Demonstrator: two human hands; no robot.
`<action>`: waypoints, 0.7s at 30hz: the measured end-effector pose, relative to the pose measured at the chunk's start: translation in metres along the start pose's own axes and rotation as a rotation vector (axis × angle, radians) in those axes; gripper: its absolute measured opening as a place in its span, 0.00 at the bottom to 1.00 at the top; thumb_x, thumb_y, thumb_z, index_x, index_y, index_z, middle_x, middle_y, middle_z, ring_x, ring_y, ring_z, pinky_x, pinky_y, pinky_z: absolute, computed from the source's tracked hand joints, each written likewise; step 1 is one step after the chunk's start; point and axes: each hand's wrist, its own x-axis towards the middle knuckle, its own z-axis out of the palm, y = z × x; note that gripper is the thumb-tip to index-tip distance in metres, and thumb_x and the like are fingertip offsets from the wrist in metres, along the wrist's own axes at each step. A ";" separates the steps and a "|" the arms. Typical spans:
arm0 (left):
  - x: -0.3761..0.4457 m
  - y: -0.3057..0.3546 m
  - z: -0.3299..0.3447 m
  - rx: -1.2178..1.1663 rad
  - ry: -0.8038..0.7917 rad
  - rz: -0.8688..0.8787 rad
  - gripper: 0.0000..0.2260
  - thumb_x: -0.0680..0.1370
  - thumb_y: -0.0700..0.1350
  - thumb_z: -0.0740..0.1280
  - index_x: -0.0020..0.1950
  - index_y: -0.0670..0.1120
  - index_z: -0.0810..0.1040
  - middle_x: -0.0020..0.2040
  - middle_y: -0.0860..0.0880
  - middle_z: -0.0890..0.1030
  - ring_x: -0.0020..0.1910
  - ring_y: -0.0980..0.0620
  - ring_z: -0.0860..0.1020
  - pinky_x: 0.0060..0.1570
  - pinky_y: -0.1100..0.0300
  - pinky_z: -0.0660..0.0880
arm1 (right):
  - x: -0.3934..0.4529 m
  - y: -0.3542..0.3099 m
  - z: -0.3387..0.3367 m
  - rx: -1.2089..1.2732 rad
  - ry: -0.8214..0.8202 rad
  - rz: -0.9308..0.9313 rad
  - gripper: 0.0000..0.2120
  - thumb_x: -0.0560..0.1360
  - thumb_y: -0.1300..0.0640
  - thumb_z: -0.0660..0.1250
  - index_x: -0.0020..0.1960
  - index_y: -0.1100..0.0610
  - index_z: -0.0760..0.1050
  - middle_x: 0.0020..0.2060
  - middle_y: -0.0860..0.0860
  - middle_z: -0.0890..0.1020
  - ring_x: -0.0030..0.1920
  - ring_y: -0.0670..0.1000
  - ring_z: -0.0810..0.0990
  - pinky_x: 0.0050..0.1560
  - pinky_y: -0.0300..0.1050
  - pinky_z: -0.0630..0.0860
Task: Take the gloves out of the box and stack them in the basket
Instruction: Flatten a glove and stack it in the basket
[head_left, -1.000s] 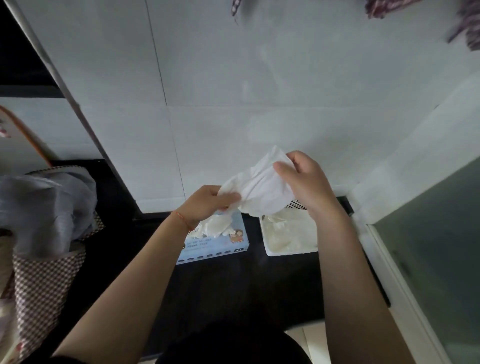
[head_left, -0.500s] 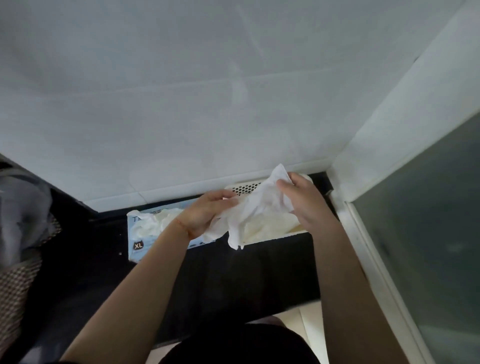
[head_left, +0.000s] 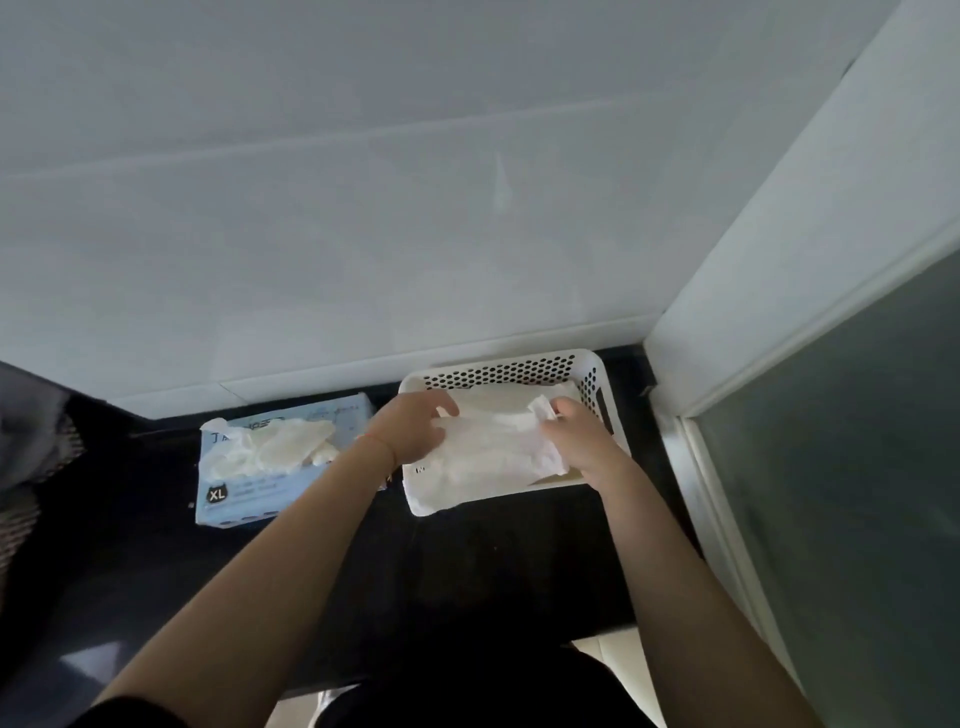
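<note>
A white perforated basket (head_left: 592, 370) stands on the dark counter against the wall. Inside it lies a pile of white gloves, and one white glove (head_left: 493, 447) is spread flat on top. My left hand (head_left: 415, 428) rests on the glove's left end with its fingers curled over it. My right hand (head_left: 571, 431) pinches the glove's right end between thumb and fingers. To the left of the basket lies the light blue glove box (head_left: 234, 499), marked XL, with white gloves (head_left: 275, 449) bulging out of its top opening.
A white tiled wall (head_left: 415, 208) rises directly behind the box and basket. A white frame with a frosted glass panel (head_left: 857, 493) closes off the right side. At the far left edge sits a grey cloth over a checked bag (head_left: 26, 467).
Both hands have lowered the glove from mid-air above the counter down into the basket, where it now lies spread out. The camera has tilted further down.
</note>
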 end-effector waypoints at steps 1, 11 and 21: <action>0.004 0.003 0.007 0.039 0.020 -0.006 0.15 0.78 0.40 0.64 0.63 0.53 0.77 0.55 0.50 0.77 0.50 0.50 0.77 0.52 0.61 0.72 | 0.003 0.004 -0.001 0.006 0.011 0.007 0.13 0.81 0.56 0.55 0.64 0.56 0.70 0.49 0.53 0.76 0.47 0.52 0.76 0.48 0.47 0.72; 0.015 0.009 0.038 0.399 0.258 0.107 0.18 0.78 0.40 0.62 0.67 0.50 0.75 0.65 0.48 0.74 0.65 0.45 0.71 0.64 0.53 0.66 | 0.025 0.018 -0.011 0.053 0.099 -0.020 0.25 0.80 0.64 0.55 0.76 0.53 0.64 0.68 0.53 0.73 0.63 0.53 0.74 0.61 0.47 0.72; 0.037 0.056 0.031 0.126 0.039 0.024 0.19 0.82 0.44 0.56 0.73 0.57 0.68 0.51 0.50 0.78 0.40 0.51 0.78 0.38 0.58 0.72 | 0.027 0.015 -0.010 0.063 0.072 -0.183 0.10 0.80 0.59 0.59 0.57 0.52 0.77 0.49 0.46 0.79 0.48 0.46 0.76 0.44 0.38 0.72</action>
